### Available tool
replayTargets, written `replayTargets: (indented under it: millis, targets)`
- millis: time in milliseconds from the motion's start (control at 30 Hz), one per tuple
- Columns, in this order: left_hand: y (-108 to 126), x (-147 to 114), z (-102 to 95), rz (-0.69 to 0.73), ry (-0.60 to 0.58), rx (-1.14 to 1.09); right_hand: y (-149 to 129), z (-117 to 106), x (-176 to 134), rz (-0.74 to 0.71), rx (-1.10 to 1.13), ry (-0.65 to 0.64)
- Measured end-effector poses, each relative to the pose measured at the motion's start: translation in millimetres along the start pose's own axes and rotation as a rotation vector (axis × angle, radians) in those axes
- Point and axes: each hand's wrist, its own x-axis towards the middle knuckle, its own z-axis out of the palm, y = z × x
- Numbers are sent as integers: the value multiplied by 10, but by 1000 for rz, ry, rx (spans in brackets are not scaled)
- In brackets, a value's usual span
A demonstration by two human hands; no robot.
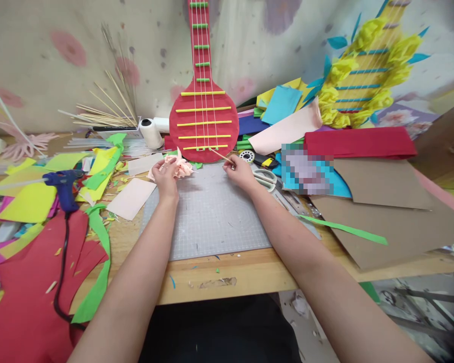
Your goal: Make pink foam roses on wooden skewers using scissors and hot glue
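Above the far left part of the grey cutting mat (219, 217), my left hand (165, 176) is closed around a pale pink crepe paper flower (183, 168) with ruffled petals. My right hand (240, 171) pinches a thin wooden stick (221, 155), which points up and left. The stick's tip overlaps the lower edge of a red paper lute (206, 129) propped against the wall, with yellow bars, green frets and white strings. Whether the tip touches the lute I cannot tell. Pale pink paper pieces (131, 198) lie beside my left hand.
On the left are a blue glue gun (64, 189) with its cord, red paper (34, 282) and green strips (98, 252). Scissors (265, 178) lie beside my right wrist. Brown cardboard (386, 227) covers the right side. A yellow-flowered lute (366, 80) stands behind.
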Motion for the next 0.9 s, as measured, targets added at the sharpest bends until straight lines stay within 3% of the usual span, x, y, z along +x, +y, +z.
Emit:
replayTargets:
  millis: [167,300,600,900]
  targets:
    - [-51,-170,82,-73,-199,12,-166,77,-86,-69,103,-126]
    - [-100,-222,112,-110,-311,29,-224,128,-126,-105,168,-110]
    - [-149,-225,142,-215,-340,56,-275,166,-165,-157,72,-73]
    - [-153,-361,203,-443,-410,-90,-190,203,-119,108,117,127]
